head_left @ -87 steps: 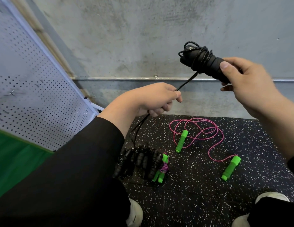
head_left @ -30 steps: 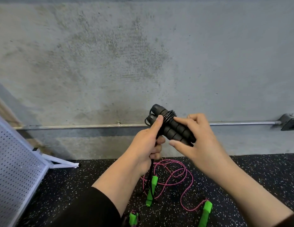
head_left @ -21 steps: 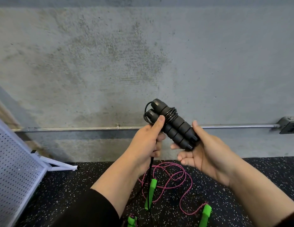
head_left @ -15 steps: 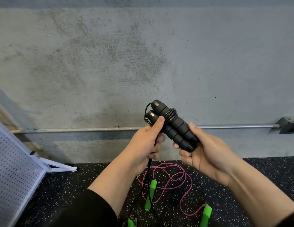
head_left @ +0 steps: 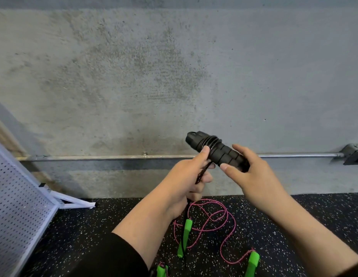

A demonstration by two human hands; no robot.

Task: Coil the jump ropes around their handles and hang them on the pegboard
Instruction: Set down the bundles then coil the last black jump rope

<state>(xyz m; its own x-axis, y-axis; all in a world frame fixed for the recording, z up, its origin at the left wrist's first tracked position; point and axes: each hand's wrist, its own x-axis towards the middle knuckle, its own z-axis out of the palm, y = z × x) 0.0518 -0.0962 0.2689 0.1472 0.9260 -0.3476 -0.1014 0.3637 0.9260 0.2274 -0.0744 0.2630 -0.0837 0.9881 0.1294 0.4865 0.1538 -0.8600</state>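
The right hand (head_left: 256, 176) curls its fingers round the black handles (head_left: 218, 150), held up before the wall, while the left hand (head_left: 186, 180) grips the black rope (head_left: 202, 171) trailing from them, thumb pressing the coils.

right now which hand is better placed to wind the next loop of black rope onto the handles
Left. The left hand already grips the loose black rope; the right hand holds the black foam handles.
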